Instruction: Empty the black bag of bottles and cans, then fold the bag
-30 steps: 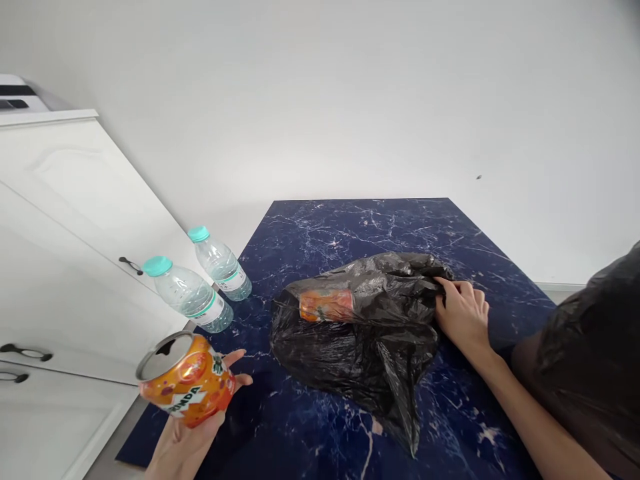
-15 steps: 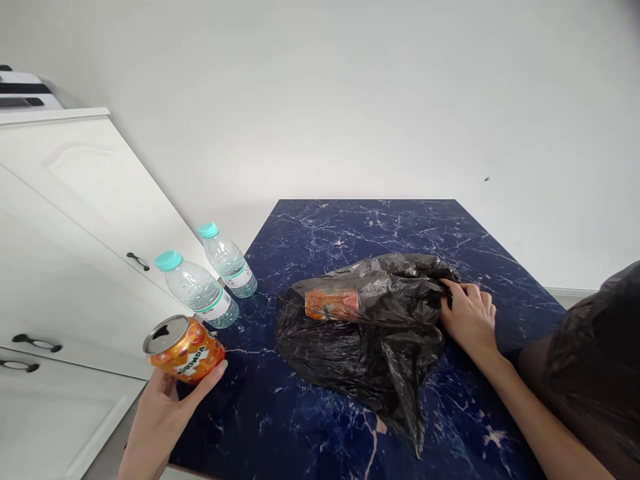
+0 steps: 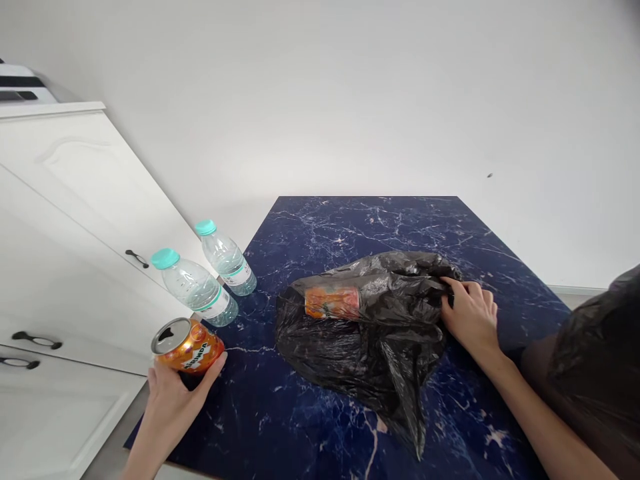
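Observation:
My left hand (image 3: pixel 173 395) is wrapped round an open orange soda can (image 3: pixel 187 345), holding it at the near left corner of the dark blue marbled table (image 3: pixel 350 227). My right hand (image 3: pixel 473 317) rests on the right side of a crumpled black plastic bag (image 3: pixel 370 333), its fingers pinching the bag's edge. A second orange can (image 3: pixel 333 302) lies on its side inside the bag and shows through the plastic.
Two clear water bottles with teal caps (image 3: pixel 197 288) (image 3: pixel 227 259) stand at the table's left edge. White cabinets with dark handles (image 3: pixel 65 220) fill the left side. A white wall runs behind the table. Dark cloth (image 3: pixel 595 373) covers the lower right corner.
My left hand has lowered the orange can and turned it more upright, down to the table's near left corner. My right hand stays on the bag.

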`<control>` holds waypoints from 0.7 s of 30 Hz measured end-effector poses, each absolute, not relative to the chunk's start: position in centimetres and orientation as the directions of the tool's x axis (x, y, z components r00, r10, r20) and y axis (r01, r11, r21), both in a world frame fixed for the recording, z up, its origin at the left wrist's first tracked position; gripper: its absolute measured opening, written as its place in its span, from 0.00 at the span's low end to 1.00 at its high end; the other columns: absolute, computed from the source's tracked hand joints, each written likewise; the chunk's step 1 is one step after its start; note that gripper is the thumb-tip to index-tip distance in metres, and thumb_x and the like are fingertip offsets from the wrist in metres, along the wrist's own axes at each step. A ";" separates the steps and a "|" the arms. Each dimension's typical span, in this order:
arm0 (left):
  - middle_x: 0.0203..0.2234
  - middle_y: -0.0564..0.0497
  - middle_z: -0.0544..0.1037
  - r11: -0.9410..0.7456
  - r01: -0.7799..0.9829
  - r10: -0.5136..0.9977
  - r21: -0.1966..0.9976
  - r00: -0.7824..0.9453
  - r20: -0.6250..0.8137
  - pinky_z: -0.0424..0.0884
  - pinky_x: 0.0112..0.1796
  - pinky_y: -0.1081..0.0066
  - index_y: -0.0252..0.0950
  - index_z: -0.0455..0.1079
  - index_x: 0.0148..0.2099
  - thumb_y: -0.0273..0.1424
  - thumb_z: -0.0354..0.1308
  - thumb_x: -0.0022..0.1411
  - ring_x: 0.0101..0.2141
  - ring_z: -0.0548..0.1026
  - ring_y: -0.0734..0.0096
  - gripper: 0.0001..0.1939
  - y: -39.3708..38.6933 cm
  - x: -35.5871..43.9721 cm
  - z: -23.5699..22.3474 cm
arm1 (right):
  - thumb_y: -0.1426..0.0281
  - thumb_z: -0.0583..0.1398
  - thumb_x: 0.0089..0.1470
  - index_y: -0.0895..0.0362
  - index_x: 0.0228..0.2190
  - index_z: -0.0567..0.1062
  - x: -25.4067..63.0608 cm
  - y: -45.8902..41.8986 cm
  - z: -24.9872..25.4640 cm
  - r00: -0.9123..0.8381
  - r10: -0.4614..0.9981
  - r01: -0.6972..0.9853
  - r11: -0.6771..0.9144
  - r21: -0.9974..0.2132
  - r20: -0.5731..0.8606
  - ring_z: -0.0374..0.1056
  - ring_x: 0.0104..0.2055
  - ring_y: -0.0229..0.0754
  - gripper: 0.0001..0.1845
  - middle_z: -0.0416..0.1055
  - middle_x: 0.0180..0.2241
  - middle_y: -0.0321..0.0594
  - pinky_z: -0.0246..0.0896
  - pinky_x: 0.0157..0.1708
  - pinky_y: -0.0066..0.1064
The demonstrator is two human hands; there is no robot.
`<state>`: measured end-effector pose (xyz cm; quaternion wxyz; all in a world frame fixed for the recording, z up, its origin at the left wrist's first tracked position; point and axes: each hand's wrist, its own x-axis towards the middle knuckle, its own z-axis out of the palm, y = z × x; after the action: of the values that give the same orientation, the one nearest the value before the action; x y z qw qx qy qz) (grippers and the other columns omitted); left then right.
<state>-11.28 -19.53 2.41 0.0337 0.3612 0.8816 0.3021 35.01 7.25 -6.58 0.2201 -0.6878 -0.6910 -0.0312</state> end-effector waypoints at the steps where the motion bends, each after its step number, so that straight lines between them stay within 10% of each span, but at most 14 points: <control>1: 0.59 0.32 0.76 0.555 0.627 0.665 0.546 -0.729 0.161 0.65 0.65 0.38 0.33 0.67 0.62 0.62 0.65 0.51 0.65 0.70 0.25 0.48 -19.4 -11.2 2.5 | 0.63 0.51 0.67 0.55 0.61 0.75 35.0 7.3 -6.6 0.046 0.937 0.964 0.050 -0.262 0.347 0.64 0.55 0.61 0.26 0.73 0.53 0.52 0.60 0.52 0.50; 8: 0.62 0.30 0.72 0.587 0.581 0.593 0.564 -0.783 0.190 0.62 0.67 0.34 0.33 0.64 0.65 0.62 0.68 0.49 0.66 0.68 0.24 0.51 -18.9 -10.0 2.7 | 0.63 0.51 0.69 0.56 0.61 0.76 34.9 7.2 -6.4 0.043 0.940 0.963 0.051 -0.264 0.339 0.64 0.54 0.62 0.27 0.73 0.52 0.53 0.61 0.52 0.50; 13: 0.68 0.28 0.62 0.409 0.748 0.406 0.522 -0.662 0.630 0.68 0.66 0.38 0.33 0.57 0.68 0.53 0.70 0.57 0.68 0.66 0.30 0.48 -21.0 -7.1 2.8 | 0.64 0.52 0.69 0.57 0.62 0.76 34.8 7.2 -6.2 0.043 0.942 0.967 0.044 -0.251 0.333 0.65 0.54 0.61 0.26 0.73 0.53 0.53 0.61 0.52 0.49; 17: 0.52 0.41 0.79 0.055 0.930 0.786 0.364 -0.265 0.558 0.74 0.61 0.47 0.42 0.70 0.54 0.34 0.58 0.73 0.57 0.78 0.48 0.10 -20.6 -3.8 3.1 | 0.64 0.52 0.70 0.57 0.62 0.76 34.7 7.2 -6.2 0.044 0.945 0.969 0.039 -0.243 0.325 0.65 0.54 0.60 0.26 0.73 0.53 0.52 0.61 0.52 0.47; 21: 0.69 0.47 0.72 -0.237 0.933 0.938 0.270 0.146 0.316 0.68 0.68 0.52 0.46 0.64 0.70 0.29 0.52 0.79 0.70 0.67 0.55 0.21 -16.3 -0.7 3.4 | 0.63 0.51 0.71 0.57 0.61 0.76 34.7 7.1 -6.2 0.039 0.939 0.968 0.049 -0.246 0.341 0.65 0.54 0.60 0.25 0.73 0.52 0.52 0.61 0.51 0.47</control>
<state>-0.67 -16.34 3.40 0.0050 0.7570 0.6178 0.2126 34.70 7.14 -6.24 0.2126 -0.6888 -0.6923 -0.0337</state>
